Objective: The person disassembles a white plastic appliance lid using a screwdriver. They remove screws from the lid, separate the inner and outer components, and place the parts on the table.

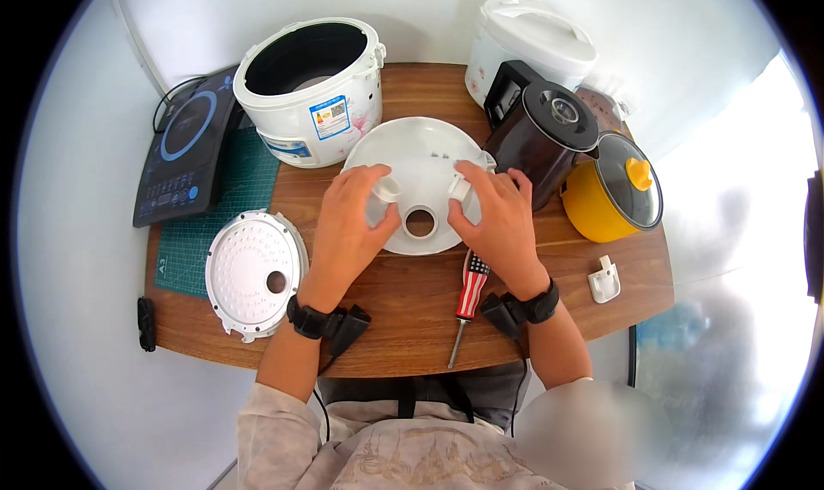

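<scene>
- We see a round white plastic lid panel [421,160], smooth and dished, with a circular hole near its front edge, lying flat at the middle of the wooden table [403,318]
- Left hand [348,228] rests on the panel's left part, fingers curled around a small white plastic cap [388,189], short and cylindrical
- Right hand [498,224] rests on the panel's right part, thumb and fingers pinching a second small white piece [459,187] of blocky shape
- Both wrists carry black bands with dark boxy attachments
- Screwdriver [468,305] lies on the wood just beside the right wrist, handle striped red and white with a blue patch, thin metal shaft pointing toward the table's near edge
- Perforated metal disc [255,273], white-grey and dotted with small holes, one larger hole off-centre, lies left of the left forearm, partly on a green cutting mat [232,190]
- White rice cooker body [311,91], glossy, lid off and dark inside, stands behind the panel to the left
- Flat black induction hob [184,151] with a blue ring sits at far left
- Second white cooker [528,48], closed, stands at the back right; dark brown kettle [541,142] just in front of it
- Small yellow pot [614,194] with glass lid and yellow knob sits at right
- Small white plastic clip [604,281] lies alone near the right edge
</scene>
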Demonstrator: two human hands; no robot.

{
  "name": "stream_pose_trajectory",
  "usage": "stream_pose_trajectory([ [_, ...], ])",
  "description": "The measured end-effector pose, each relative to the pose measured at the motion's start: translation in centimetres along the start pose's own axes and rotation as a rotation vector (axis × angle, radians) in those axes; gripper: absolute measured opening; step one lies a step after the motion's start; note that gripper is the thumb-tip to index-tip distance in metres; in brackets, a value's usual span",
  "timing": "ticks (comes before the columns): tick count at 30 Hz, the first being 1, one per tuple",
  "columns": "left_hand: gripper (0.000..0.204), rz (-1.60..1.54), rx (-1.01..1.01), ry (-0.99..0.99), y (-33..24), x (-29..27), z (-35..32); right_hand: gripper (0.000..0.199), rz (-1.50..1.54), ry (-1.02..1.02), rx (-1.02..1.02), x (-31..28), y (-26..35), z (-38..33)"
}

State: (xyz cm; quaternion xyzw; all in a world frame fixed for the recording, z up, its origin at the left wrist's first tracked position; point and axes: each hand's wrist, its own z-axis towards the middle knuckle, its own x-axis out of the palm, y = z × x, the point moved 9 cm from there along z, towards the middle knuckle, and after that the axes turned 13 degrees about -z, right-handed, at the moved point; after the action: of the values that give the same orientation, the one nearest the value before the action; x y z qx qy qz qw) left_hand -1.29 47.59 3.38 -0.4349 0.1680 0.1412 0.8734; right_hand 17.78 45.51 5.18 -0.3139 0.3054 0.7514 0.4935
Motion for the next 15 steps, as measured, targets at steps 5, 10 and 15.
stream_pose_trajectory([
  [5, 0.023, 0.188, 0.07, 0.083, -0.1, -0.3, -1.0, 0.031, -0.051, 0.002, -0.052, 0.4, 1.3, -0.8],
  [10, 0.021, 0.158, 0.018, 0.125, 0.5, 0.2, -1.1, 0.021, -0.078, 0.056, -0.015, 0.6, 0.8, -0.8],
  [15, 0.016, 0.196, 0.005, 0.199, 0.0, 1.1, -1.1, 0.021, -0.106, 0.048, -0.036, 0.9, 0.6, -1.2],
])
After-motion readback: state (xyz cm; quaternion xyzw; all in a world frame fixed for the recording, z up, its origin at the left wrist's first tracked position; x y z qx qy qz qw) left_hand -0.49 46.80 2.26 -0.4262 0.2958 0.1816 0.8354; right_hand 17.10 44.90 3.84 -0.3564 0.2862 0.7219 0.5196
